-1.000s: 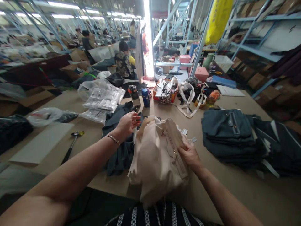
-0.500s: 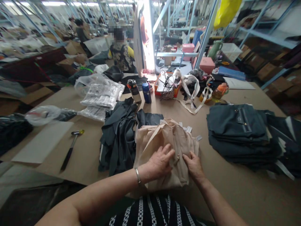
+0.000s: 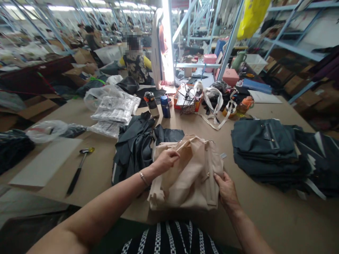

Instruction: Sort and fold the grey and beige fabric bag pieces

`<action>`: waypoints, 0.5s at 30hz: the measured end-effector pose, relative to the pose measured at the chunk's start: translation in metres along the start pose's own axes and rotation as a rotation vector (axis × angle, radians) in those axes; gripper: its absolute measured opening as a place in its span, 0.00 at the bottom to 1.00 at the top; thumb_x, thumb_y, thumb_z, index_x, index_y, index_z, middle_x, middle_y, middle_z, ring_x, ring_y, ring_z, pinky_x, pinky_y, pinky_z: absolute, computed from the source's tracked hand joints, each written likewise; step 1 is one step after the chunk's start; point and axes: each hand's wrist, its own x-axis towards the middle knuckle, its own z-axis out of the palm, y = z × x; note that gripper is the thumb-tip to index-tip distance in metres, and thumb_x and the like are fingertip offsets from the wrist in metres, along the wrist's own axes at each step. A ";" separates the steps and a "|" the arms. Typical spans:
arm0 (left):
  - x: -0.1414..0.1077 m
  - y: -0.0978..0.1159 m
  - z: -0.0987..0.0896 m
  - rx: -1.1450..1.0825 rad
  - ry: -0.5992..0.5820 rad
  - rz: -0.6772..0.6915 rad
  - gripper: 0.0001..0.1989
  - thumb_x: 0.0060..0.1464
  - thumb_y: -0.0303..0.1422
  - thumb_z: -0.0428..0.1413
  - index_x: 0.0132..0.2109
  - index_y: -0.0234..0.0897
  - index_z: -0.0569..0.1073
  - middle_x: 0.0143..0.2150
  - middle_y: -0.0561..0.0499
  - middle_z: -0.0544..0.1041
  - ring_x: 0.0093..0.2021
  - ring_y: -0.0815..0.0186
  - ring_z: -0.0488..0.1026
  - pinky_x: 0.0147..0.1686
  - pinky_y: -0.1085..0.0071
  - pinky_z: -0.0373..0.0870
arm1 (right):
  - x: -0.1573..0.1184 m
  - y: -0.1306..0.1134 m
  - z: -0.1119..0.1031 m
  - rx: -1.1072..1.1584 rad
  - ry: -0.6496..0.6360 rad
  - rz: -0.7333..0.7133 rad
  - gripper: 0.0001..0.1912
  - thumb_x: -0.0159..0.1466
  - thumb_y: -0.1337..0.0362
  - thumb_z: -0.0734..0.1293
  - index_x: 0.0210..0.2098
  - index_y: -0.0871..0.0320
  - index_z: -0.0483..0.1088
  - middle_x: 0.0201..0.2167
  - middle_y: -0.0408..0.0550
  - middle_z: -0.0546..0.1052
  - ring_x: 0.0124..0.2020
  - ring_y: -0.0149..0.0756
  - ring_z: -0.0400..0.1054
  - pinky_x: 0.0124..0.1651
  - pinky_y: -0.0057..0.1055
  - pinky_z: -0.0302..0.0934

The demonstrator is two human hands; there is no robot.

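Observation:
In front of me lies a stack of beige fabric bag pieces, the top beige bag (image 3: 194, 176) showing a zipper (image 3: 209, 174) near its right side. My left hand (image 3: 167, 160) is closed on the bag's left edge and lifts it, so a fold gapes open beside the fingers. At the right edge, my right hand (image 3: 227, 188) grips the bag with the thumb on top; the other fingers are partly hidden. Dark fabric pieces (image 3: 134, 148) lie crumpled against the stack's left side.
Folded dark green bags (image 3: 265, 141) are piled at the right. A hammer-like tool (image 3: 79, 171) and a white sheet (image 3: 46, 162) lie left. Farther back stand a blue bottle (image 3: 165, 107), a black bottle (image 3: 151, 104) and an orange box (image 3: 188, 100). A person (image 3: 136, 63) sits beyond the table.
My left hand has moved left and up from the bag's front, pulling its left edge up and open. The bag and my right hand have shifted slightly right.

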 end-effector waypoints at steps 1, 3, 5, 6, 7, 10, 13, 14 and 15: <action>-0.008 -0.007 -0.015 -0.020 0.045 -0.037 0.09 0.47 0.35 0.52 0.31 0.33 0.72 0.16 0.57 0.64 0.16 0.73 0.58 0.18 0.77 0.54 | -0.001 0.003 -0.002 0.065 0.008 0.045 0.25 0.49 0.51 0.71 0.41 0.61 0.68 0.33 0.50 0.77 0.31 0.42 0.70 0.34 0.35 0.66; -0.021 -0.019 -0.038 -0.065 0.194 -0.111 0.09 0.47 0.36 0.52 0.32 0.34 0.70 0.16 0.57 0.63 0.16 0.73 0.58 0.18 0.77 0.53 | -0.003 0.014 -0.003 0.126 0.011 0.097 0.26 0.48 0.52 0.72 0.42 0.61 0.67 0.33 0.49 0.77 0.32 0.42 0.71 0.36 0.36 0.66; -0.030 -0.022 -0.045 -0.057 0.282 -0.104 0.10 0.49 0.38 0.51 0.32 0.34 0.69 0.18 0.56 0.65 0.18 0.71 0.61 0.20 0.76 0.57 | -0.005 0.025 0.000 0.105 0.011 0.080 0.25 0.49 0.52 0.71 0.41 0.62 0.68 0.34 0.50 0.77 0.35 0.44 0.71 0.40 0.38 0.65; -0.033 -0.018 -0.040 -0.021 0.278 -0.049 0.10 0.50 0.38 0.51 0.32 0.34 0.69 0.20 0.54 0.67 0.21 0.71 0.63 0.22 0.75 0.59 | -0.006 0.028 0.002 0.082 0.010 0.063 0.25 0.49 0.52 0.71 0.40 0.62 0.68 0.34 0.51 0.77 0.36 0.45 0.70 0.42 0.38 0.65; -0.034 -0.010 -0.031 0.035 0.248 0.038 0.10 0.51 0.38 0.51 0.32 0.35 0.70 0.23 0.52 0.69 0.24 0.69 0.65 0.26 0.73 0.62 | -0.006 0.029 0.005 0.049 0.007 0.045 0.24 0.50 0.52 0.70 0.39 0.62 0.68 0.35 0.51 0.76 0.38 0.45 0.70 0.44 0.39 0.64; -0.027 0.025 0.012 0.261 0.096 0.374 0.09 0.54 0.37 0.52 0.36 0.36 0.71 0.36 0.47 0.73 0.37 0.64 0.69 0.40 0.68 0.66 | -0.011 0.018 0.011 -0.092 -0.004 -0.014 0.22 0.52 0.52 0.69 0.39 0.62 0.68 0.38 0.54 0.75 0.41 0.46 0.68 0.47 0.39 0.61; -0.003 0.049 0.056 0.466 0.065 0.447 0.19 0.49 0.37 0.58 0.48 0.35 0.68 0.51 0.41 0.69 0.50 0.56 0.66 0.48 0.63 0.65 | -0.019 -0.001 0.015 -0.204 -0.032 -0.081 0.20 0.54 0.51 0.67 0.37 0.61 0.68 0.34 0.51 0.74 0.37 0.44 0.67 0.42 0.36 0.62; 0.007 0.050 0.067 0.494 0.081 0.393 0.22 0.48 0.37 0.59 0.50 0.34 0.67 0.51 0.40 0.69 0.49 0.54 0.67 0.47 0.62 0.65 | -0.022 -0.005 0.016 -0.223 -0.039 -0.103 0.19 0.55 0.51 0.67 0.36 0.60 0.68 0.31 0.50 0.74 0.35 0.43 0.67 0.40 0.35 0.62; 0.016 0.048 0.074 0.492 0.103 0.315 0.21 0.48 0.37 0.58 0.49 0.34 0.67 0.48 0.40 0.70 0.46 0.55 0.68 0.44 0.62 0.66 | -0.025 -0.008 0.017 -0.239 -0.046 -0.124 0.18 0.55 0.50 0.67 0.34 0.60 0.68 0.29 0.48 0.73 0.33 0.42 0.67 0.38 0.34 0.62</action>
